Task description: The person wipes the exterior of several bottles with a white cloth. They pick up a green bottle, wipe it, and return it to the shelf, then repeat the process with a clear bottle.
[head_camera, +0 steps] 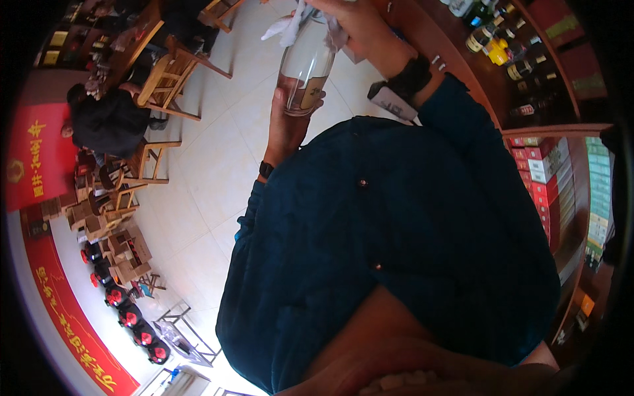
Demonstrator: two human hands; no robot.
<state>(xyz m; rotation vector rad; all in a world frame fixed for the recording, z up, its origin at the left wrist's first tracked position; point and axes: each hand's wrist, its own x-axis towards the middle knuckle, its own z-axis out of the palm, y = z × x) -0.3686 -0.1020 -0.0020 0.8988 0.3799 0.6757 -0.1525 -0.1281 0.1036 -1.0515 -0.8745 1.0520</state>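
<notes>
A clear glass bottle (308, 64) with a gold-toned label stands tilted before my chest. My left hand (292, 121) grips it near its base, with fingers showing on both sides. At the bottle's upper end, my right hand (342, 15) holds a crumpled white cloth or tissue (291, 28) against the glass. The top edge of the picture cuts off part of that hand and the bottle's neck. A dark watch (266, 170) is on my left wrist. Around my right wrist sits a black strap (413, 76), with a small grey device (393, 102) beside it.
On the right, a wooden shelf (478, 79) carries several bottles, and stacked boxes (545, 188) fill a lower case. At left are wooden chairs (171, 81), a seated person in dark clothes (111, 121), cardboard boxes (126, 250) and black jars (130, 315). Pale tiles (198, 173) cover the floor.
</notes>
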